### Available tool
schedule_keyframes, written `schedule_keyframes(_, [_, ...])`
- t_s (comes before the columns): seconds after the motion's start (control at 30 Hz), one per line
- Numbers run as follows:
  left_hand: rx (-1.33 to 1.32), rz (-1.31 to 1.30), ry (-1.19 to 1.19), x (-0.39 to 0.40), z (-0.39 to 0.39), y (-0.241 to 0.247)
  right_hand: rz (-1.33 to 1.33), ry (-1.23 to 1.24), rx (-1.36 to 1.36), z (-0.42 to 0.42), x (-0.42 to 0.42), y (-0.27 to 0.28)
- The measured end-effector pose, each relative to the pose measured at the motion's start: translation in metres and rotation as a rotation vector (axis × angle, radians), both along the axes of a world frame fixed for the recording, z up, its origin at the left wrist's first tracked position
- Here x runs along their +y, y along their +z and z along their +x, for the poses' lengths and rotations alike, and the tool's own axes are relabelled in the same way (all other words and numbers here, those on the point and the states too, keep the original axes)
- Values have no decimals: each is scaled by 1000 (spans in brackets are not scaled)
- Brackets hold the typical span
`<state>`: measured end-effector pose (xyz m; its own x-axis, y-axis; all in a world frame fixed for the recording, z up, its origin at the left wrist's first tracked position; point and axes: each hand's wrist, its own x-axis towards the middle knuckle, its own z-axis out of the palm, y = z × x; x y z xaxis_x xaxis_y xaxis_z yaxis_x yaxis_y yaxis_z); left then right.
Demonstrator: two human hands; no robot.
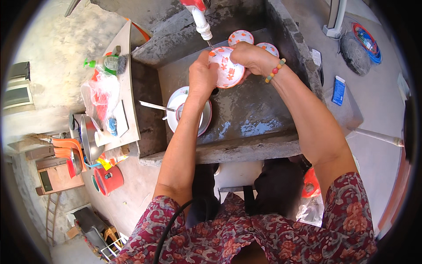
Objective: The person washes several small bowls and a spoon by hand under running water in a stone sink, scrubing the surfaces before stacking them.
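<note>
Both hands hold a small white bowl with orange print and an orange rim, under a white tap with a red top. My left hand grips its left edge, thumb on the printed surface. On its upper right side, my right hand has the fingers partly hidden around the edge. Behind the right hand, two similar bowls, an upper one and a lower one, rest in the sink. A white enamel basin, partly covered by my left forearm, contains a glass-like vessel and a metal utensil.
The concrete sink has rough, raised walls. Left of it, a ledge carries a green soap bottle, a plastic bag and a metal bowl. A red bucket stands on the floor. To the right lies a blue box.
</note>
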<state>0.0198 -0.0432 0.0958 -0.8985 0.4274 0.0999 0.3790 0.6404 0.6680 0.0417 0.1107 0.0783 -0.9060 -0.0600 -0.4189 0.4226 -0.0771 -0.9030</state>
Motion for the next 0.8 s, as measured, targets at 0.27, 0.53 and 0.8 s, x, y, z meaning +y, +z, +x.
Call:
schedule_keyframes(0.27, [-694,564,244,8,31,2,-90,-92,18,18,-14,28])
schedule_keyframes(0.53, [77,-329,-58,-4,-13,26,-34,126,-6,21,-19,35])
schedule_keyframes(0.8, [-547,402,262,1,0,-17,-218,-302,39,21,-37,25])
